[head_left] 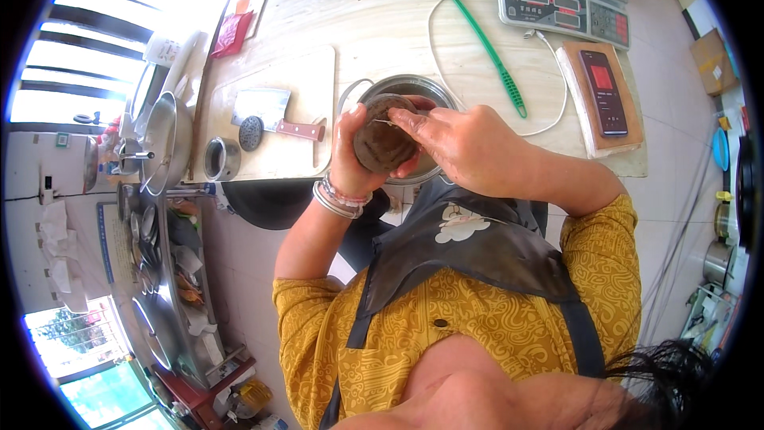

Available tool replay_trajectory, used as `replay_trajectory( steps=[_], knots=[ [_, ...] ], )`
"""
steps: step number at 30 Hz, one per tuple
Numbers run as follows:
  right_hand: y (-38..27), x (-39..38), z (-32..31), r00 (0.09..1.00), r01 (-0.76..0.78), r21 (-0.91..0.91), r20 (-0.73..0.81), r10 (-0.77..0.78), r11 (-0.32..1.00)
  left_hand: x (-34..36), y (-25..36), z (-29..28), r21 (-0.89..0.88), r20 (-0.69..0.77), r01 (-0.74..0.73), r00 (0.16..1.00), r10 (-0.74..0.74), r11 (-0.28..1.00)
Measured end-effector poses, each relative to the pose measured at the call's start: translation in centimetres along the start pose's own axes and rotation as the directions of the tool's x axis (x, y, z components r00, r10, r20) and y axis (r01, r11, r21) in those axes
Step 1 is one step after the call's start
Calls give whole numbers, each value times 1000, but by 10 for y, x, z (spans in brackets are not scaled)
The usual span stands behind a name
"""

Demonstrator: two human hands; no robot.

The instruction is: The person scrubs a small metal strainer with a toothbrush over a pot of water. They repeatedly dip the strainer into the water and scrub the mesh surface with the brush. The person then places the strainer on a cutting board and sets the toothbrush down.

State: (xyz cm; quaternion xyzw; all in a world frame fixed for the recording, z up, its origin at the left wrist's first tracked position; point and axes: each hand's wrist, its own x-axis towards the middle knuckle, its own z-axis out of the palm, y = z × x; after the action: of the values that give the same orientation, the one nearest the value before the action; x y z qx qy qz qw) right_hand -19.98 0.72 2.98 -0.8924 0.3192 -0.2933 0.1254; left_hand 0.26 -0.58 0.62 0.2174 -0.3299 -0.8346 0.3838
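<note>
My left hand [347, 147] is wrapped round a dark brown, rounded lump [382, 149] with grooves on its surface. I cannot make out exactly what kind of thing it is. Against its upper right side, the fingers of my right hand [461, 143] are pressed together. Something thin and pale shows at those fingertips, too small to name. Beneath both hands stands a round metal pot [402, 82], its inside mostly covered by them. Bracelets circle my left wrist.
Left on the table, a cutting board [306, 72] bears a cleaver [301, 130], a black perforated disc [251, 134] and a metal ring [223, 159]. A green-handled fly swatter [477, 32], a scale [557, 8] and a phone [603, 91] lie beyond and right. Metal bowls [167, 143] stand left.
</note>
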Motion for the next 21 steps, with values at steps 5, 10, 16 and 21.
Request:
replay_trajectory(
  steps=[5,10,16,21],
  knots=[
    [2,-1,-6,998,10,3,55,-10,1000,-1,-1,5,149,-74,-25,997,37,989],
    [7,-9,-4,992,-71,155,116,54,985,7,5,-5,704,11,-77,995,98,706],
    [12,-11,5,953,-304,607,196,233,734,9,-2,-11,931,113,-231,919,377,284],
    [9,-15,1,994,-111,305,30,107,946,5,2,-12,316,-133,-104,979,153,943]
  ],
)
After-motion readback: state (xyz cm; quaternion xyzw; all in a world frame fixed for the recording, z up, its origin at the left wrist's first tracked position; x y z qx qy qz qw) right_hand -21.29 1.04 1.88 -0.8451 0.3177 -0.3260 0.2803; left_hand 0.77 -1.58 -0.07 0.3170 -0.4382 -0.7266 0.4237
